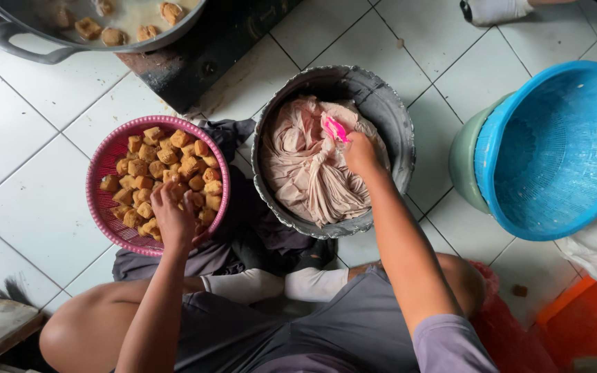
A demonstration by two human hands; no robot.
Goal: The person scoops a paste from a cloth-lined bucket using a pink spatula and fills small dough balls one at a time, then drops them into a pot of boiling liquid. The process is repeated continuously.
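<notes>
Right grip (pixel 361 153) clamped on pink tie (pixel 334 128) atop cloth bundle (pixel 309 173), left grip (pixel 174 217) closed among fried cubes (pixel 167 173)

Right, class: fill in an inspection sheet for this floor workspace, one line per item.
Surface: white tiled floor, dark grout.
Job's things: pink basket of browned fried cubes; grey bucket holding tied cloth bundle.
Clutter: blue basket on a green tub; dark cloth.
Hands: left hand on the cubes; right hand at the bundle's knot.
Cables: nothing seen.
Surroundings: pan of cubes in liquid.
</notes>
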